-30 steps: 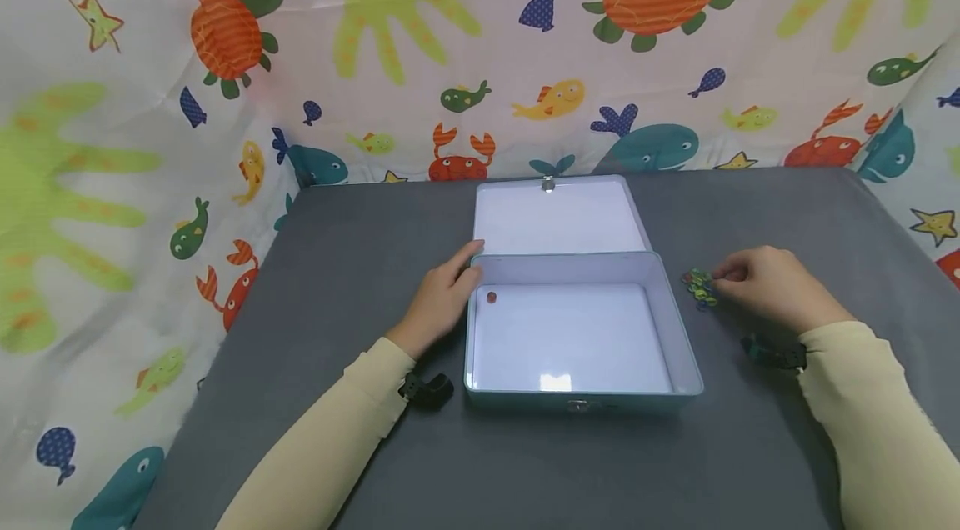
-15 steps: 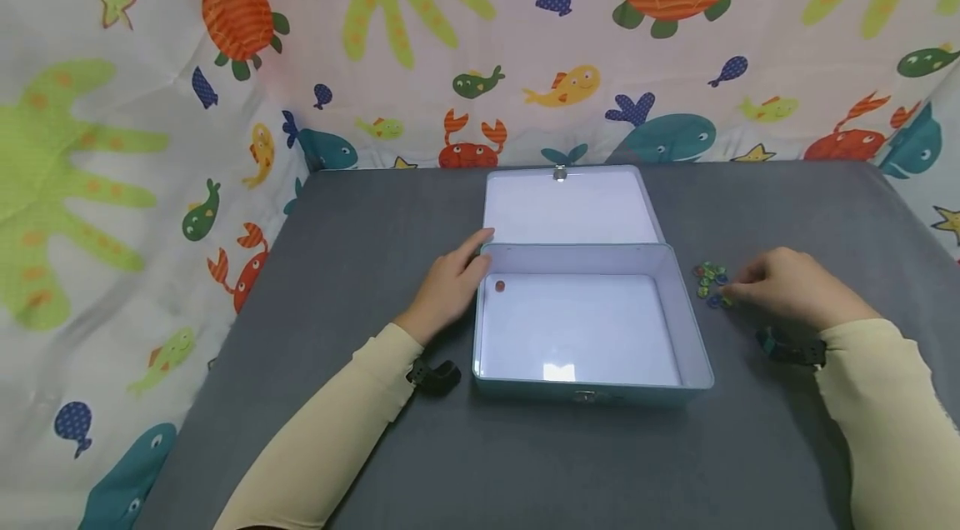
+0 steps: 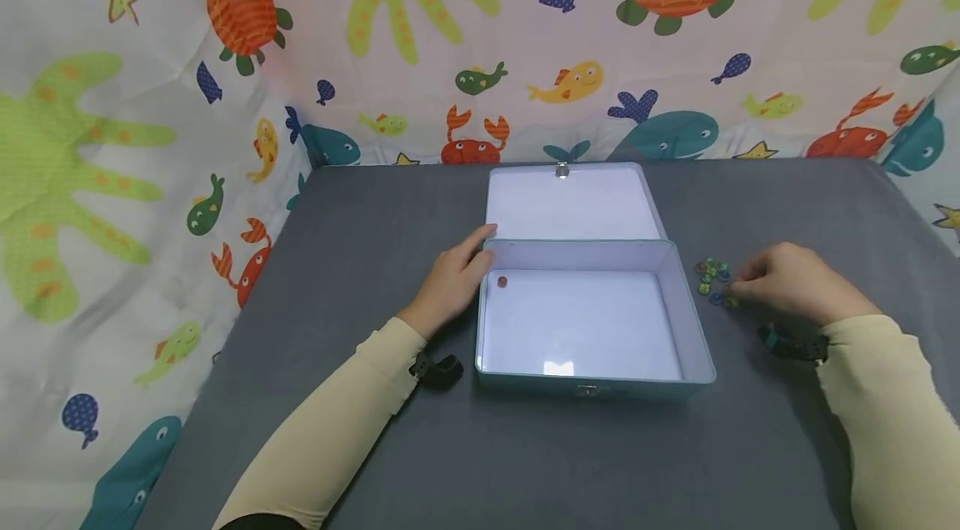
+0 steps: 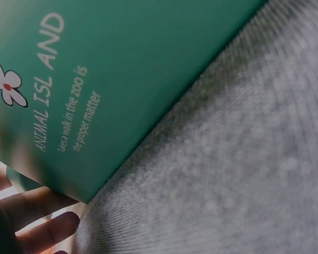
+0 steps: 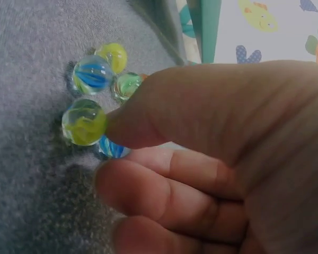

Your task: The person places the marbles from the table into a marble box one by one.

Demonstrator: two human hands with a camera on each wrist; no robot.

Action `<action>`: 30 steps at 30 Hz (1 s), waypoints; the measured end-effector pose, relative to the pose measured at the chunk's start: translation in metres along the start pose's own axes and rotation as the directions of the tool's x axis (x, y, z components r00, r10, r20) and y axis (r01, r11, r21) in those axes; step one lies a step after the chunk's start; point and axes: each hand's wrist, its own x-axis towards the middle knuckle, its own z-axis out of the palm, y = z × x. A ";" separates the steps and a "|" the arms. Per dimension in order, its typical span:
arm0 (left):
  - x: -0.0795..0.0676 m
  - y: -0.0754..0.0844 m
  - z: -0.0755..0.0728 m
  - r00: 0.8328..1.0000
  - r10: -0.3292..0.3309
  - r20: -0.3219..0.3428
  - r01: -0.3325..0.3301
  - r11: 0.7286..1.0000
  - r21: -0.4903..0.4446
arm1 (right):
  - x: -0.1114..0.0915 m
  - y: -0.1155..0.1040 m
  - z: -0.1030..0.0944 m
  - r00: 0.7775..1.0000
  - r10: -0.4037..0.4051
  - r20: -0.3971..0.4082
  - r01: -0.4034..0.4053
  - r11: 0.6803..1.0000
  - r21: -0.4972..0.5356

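Observation:
A green tin box [image 3: 596, 388] lies open on the grey table, its white lid [image 3: 570, 201] folded back behind. One reddish-brown marble [image 3: 502, 282] sits in its far left corner. My left hand [image 3: 448, 284] rests at the box's back left corner, fingers fairly straight and reaching toward the lid. Right of the box, my right hand [image 3: 787, 284] is low over a loose group of glass marbles [image 3: 714, 272]. In the right wrist view its thumb meets a yellow marble [image 5: 85, 123]; a blue marble [image 5: 113, 148] shows in the gap between thumb and fingers, partly hidden.
A white cloth with sea-animal prints [image 3: 420, 80] hangs behind and left of the grey table [image 3: 585, 463]. The left wrist view shows printed white lettering [image 4: 47, 79] on the box's side. A dark band [image 3: 791, 344] is on the right wrist.
The marbles are spread more loosely than before, and my right hand's fingertips have shifted toward the near end of the group. My left hand stays at the box corner. The head view tilted slightly.

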 end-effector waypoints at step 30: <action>-0.002 0.002 0.000 1.000 -0.028 -0.014 0.028 0.999 0.020 | -0.011 -0.051 -0.010 0.980 -0.091 -0.177 0.118 0.981 0.151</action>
